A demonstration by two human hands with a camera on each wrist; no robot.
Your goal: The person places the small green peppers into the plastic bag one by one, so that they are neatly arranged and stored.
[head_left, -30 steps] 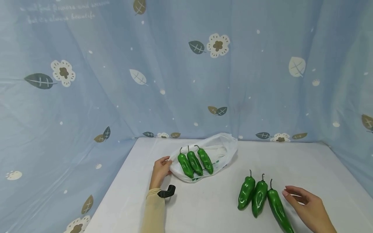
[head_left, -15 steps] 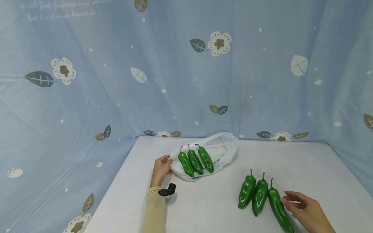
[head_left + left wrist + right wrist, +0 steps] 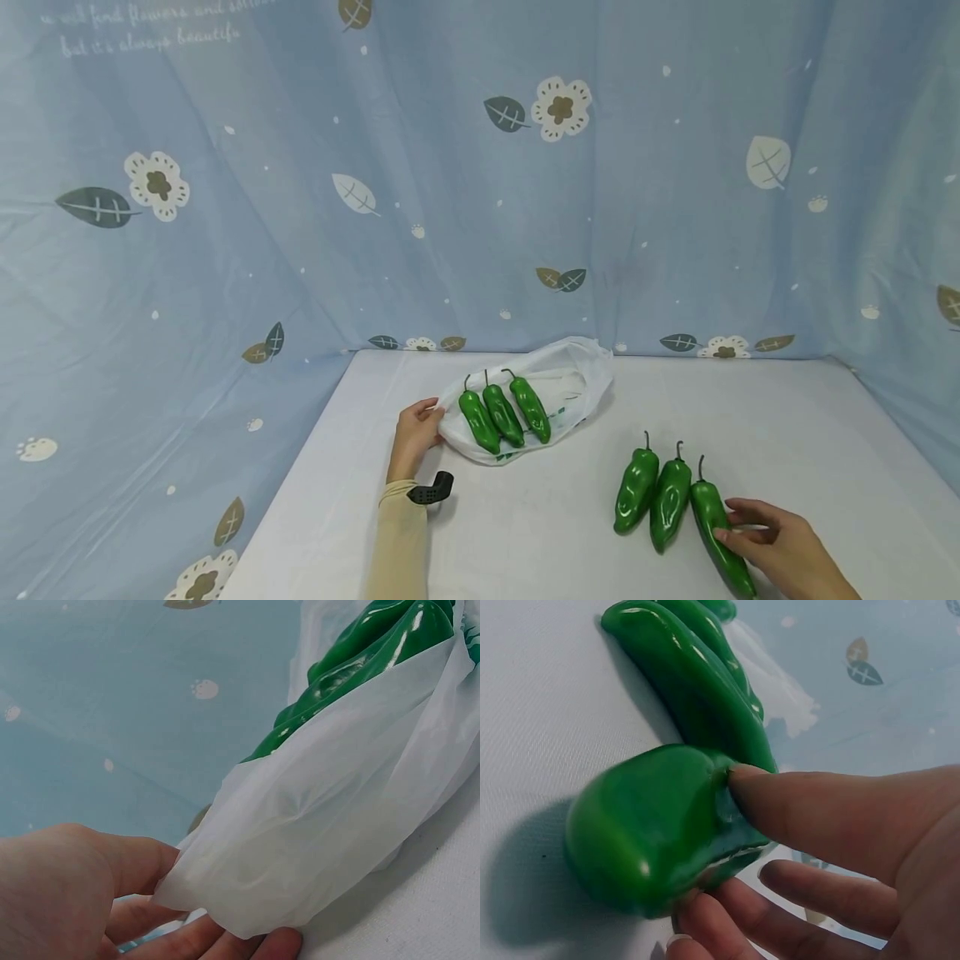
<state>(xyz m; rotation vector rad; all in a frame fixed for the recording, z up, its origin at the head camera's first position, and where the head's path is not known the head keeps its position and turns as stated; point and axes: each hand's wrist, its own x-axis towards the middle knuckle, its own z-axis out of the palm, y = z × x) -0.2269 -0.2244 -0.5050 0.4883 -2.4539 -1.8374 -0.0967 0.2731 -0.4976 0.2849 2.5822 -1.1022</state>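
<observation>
My left hand [image 3: 412,435] pinches the left edge of a white plastic bag [image 3: 315,847] between thumb and fingers. Three glossy green peppers [image 3: 504,415] with curved stems lie side by side on the bag, which is spread on its side. At the right, my right hand [image 3: 791,546] grips the rightmost of three other green peppers [image 3: 707,508]. Its thumb presses one side of that pepper [image 3: 645,832], and the fingers reach the other side. To the left of it lie the middle pepper [image 3: 669,504] and the leftmost pepper [image 3: 636,492], leaning the other way.
A white tabletop [image 3: 540,517] carries everything. Blue cloth [image 3: 450,167] printed with flowers and leaves hangs behind it and along both sides. A black wrist device [image 3: 431,490] is strapped over the left sleeve [image 3: 397,542].
My right hand has moved left onto the rightmost pepper, and its thumb and fingers have closed around it. The left hand stays at the bag's edge.
</observation>
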